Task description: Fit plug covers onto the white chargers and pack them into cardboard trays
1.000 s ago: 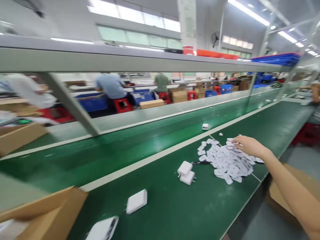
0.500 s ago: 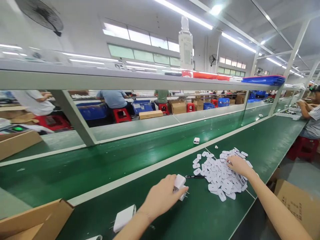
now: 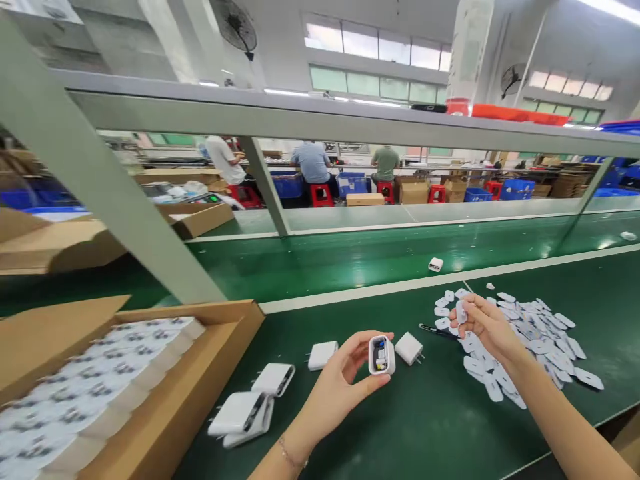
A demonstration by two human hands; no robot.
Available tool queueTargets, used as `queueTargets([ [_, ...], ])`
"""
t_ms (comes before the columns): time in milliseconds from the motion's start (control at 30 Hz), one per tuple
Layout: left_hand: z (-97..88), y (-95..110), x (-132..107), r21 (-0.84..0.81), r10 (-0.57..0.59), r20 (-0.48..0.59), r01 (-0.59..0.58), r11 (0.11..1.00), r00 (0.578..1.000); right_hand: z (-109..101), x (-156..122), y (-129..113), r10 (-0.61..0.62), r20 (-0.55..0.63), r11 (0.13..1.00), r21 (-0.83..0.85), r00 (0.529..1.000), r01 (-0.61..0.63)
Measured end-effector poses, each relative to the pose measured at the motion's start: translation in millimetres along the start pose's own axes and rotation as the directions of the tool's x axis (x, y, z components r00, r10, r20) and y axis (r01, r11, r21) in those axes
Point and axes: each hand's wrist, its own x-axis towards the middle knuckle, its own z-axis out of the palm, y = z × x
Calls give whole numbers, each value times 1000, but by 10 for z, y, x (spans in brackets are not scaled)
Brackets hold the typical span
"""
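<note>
In my left hand (image 3: 345,373) is a white charger housing (image 3: 382,355), its open end facing me with electronic parts showing inside. My right hand (image 3: 490,327) pinches a small white cover plate (image 3: 461,311) above the left side of a pile of similar plates (image 3: 540,340). Just right of the held housing lies a white plug charger (image 3: 409,348) with its pins pointing right. More white chargers (image 3: 237,413) lie on the green bench left of my left hand, some with open ends. A black pen (image 3: 436,331) lies partly beside the plates.
A cardboard box (image 3: 240,327) holding rows of white chargers stands at the left. One charger (image 3: 435,265) sits on the green belt (image 3: 330,263) beyond the bench. A shelf (image 3: 310,123) with a clear bottle (image 3: 467,57) spans above. Several people sit in the background.
The view has swung left, showing the box of chargers. My left hand now holds a housing with its open end towards me; my right hand has lifted a cover plate from the pile.
</note>
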Motion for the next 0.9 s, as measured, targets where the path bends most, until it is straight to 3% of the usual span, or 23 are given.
queueTargets([
  [33,-19,-13,-49,-24,7,-30,-8,1000,1000,185,31,-86,21,48,976,214,999,-31],
  [100,-49,-61,-110,-15,18,-99,-19,1000,995,532,88,-245,49,143,847,519,988,-117],
  [200,-104,-192,-129,-36,35,-183,-42,998,983,934,166,-392,72,234,752,626,970,-207],
  [333,-210,-407,-130,-148,-1,-220,-33,989,975,1226,215,-344,138,251,693,666,958,-275],
  [500,-272,-474,-197,-350,-84,-133,33,936,988,1255,145,-139,273,254,643,669,928,-373],
  [700,-235,-433,-195,-554,-200,-5,164,816,980,1186,82,-118,262,266,726,579,928,-371],
  [800,-223,-456,-193,-506,-249,42,235,830,968,1207,61,-149,238,280,750,555,930,-359],
  [900,-191,-461,-208,-297,-250,-32,230,927,968,1220,35,-163,207,326,767,531,923,-360],
])
